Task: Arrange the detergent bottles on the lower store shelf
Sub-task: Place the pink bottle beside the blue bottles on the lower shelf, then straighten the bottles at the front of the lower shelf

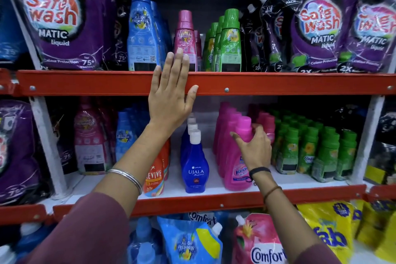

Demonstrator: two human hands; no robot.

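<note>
Nearest, below the working shelf, lie soft refill pouches: a blue one [188, 242] reading "All Day Freshness", a pink one [257, 244] reading "Comfort", and yellow packs [327, 233] with "fab" showing.

Just above, the right hand [255, 148] is the one engaged. Its fingers [240, 137] curl round the neck and shoulder of the front pink Vanish bottle [237, 169], thumb on the far side, so the hold looks closed on it. The bottle stands upright on the lower shelf [216, 184], long axis vertical, directly under and ahead of the palm, leading a file of like pink bottles running back. Any nudge, I judge, would be along that file or sideways toward the gap at its left.

Left of that gap stands a row of blue bottles [194, 167] marked "UJALA", then an orange bottle [153, 178] marked "REVIVE", half hidden by the left forearm. Right of the pink file, green Comfort bottles [310, 152] stand in ranks.

Farther up, the left hand [171, 92] lies flat and spread against the red rail [278, 83] of the upper shelf, holding nothing, seemingly bracing.

Beyond it stand purple pouches [64, 19] reading "Safe wash MATIC liquid, Colour Protection, 75+ washes".
</note>
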